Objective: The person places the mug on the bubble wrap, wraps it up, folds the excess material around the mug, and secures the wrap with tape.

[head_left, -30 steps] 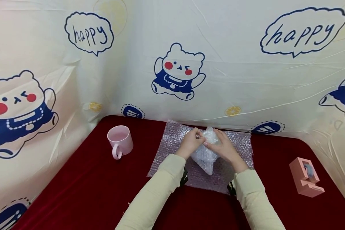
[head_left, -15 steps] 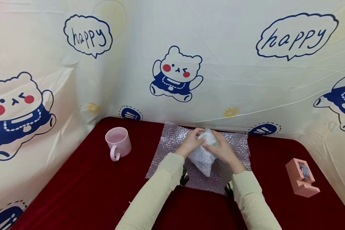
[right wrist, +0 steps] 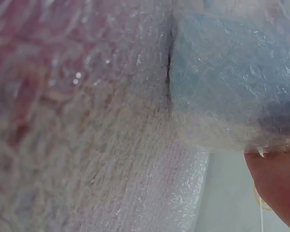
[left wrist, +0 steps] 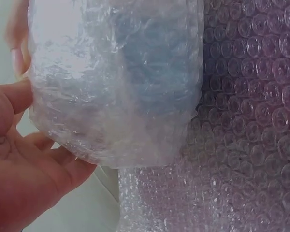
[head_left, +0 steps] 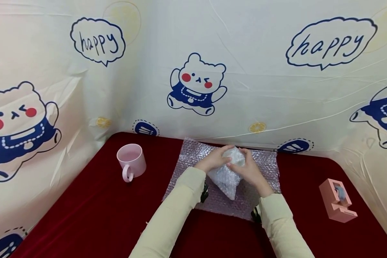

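A bubble-wrapped bundle (head_left: 225,183) stands on a flat sheet of bubble wrap (head_left: 188,161), its lower end pointing toward me. Something bluish shows faintly through the wrapped layers in the left wrist view (left wrist: 154,67); its kind cannot be told. My left hand (head_left: 214,160) holds the bundle's upper left side, thumb in front and fingers behind. From the right, my right hand (head_left: 252,171) grips the same upper part, its thumb close to the left thumb. In the right wrist view only part of the right hand (right wrist: 278,181) appears, below the wrapped bundle (right wrist: 227,72).
A pink mug (head_left: 131,163) stands to the left on the dark red tablecloth (head_left: 93,211). On the right sits a pink tape dispenser (head_left: 337,200) with a roll in it. A printed cloth (head_left: 258,86) hangs behind the table.
My left hand has gone from pinching at the top to lying flatter along the bundle's upper left. My right hand keeps its hold. The whole head view has shifted slightly.
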`<action>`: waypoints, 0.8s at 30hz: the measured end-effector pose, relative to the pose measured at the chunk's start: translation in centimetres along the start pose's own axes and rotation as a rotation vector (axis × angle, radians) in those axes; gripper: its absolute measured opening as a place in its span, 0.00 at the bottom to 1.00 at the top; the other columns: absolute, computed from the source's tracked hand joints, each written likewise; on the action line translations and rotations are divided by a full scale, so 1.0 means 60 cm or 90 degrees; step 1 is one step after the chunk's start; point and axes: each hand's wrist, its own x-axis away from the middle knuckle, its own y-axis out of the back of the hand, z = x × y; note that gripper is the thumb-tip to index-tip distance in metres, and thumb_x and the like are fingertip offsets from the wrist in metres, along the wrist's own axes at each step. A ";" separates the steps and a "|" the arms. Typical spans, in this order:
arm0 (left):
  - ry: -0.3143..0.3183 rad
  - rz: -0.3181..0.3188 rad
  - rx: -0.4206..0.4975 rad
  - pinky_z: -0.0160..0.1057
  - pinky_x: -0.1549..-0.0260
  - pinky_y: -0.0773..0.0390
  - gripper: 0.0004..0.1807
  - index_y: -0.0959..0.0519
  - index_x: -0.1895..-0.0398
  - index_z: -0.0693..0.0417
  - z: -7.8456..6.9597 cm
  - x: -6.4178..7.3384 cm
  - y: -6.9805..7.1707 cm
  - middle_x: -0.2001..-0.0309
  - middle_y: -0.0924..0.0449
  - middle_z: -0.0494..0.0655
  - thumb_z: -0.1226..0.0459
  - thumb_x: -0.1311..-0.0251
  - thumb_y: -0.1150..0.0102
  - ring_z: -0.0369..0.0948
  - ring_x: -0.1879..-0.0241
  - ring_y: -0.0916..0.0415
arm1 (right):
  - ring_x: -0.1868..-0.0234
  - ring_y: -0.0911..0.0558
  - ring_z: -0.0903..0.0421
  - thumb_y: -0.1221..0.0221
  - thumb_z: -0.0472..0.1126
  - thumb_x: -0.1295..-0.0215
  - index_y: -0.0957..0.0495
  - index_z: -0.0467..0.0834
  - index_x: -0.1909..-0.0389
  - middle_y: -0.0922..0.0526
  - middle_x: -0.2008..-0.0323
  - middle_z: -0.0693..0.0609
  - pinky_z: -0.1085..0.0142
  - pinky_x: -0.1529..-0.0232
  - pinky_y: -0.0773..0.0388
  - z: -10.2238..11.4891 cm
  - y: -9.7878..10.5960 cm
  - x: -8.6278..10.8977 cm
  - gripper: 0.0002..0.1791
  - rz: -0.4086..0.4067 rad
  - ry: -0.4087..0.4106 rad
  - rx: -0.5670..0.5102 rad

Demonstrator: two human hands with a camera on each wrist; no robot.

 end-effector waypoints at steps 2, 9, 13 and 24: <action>0.011 0.012 0.004 0.53 0.29 0.44 0.29 0.42 0.27 0.46 -0.001 0.000 0.000 0.27 0.42 0.53 0.64 0.30 0.52 0.53 0.28 0.45 | 0.28 0.47 0.33 0.38 0.49 0.40 0.53 0.37 0.29 0.50 0.28 0.33 0.39 0.32 0.44 -0.001 0.000 0.000 0.46 0.001 0.004 -0.005; -0.004 0.052 -0.081 0.51 0.29 0.45 0.30 0.44 0.26 0.43 -0.008 -0.006 0.000 0.26 0.46 0.51 0.64 0.30 0.54 0.50 0.27 0.47 | 0.28 0.47 0.35 0.37 0.48 0.41 0.50 0.36 0.30 0.47 0.29 0.33 0.39 0.31 0.46 -0.005 -0.002 0.001 0.45 -0.017 0.021 -0.016; -0.019 0.066 -0.143 0.48 0.29 0.43 0.30 0.45 0.26 0.43 -0.015 -0.009 0.000 0.26 0.45 0.53 0.65 0.30 0.54 0.49 0.27 0.45 | 0.29 0.46 0.34 0.38 0.47 0.41 0.47 0.33 0.32 0.46 0.31 0.31 0.38 0.32 0.47 -0.005 -0.004 0.002 0.43 -0.037 0.037 0.008; 0.024 0.077 -0.206 0.40 0.49 0.25 0.31 0.44 0.26 0.39 -0.036 -0.003 -0.001 0.28 0.40 0.52 0.66 0.31 0.53 0.46 0.33 0.38 | 0.28 0.44 0.36 0.36 0.44 0.42 0.49 0.32 0.31 0.44 0.30 0.31 0.43 0.29 0.46 -0.003 -0.008 0.002 0.45 -0.052 0.026 -0.023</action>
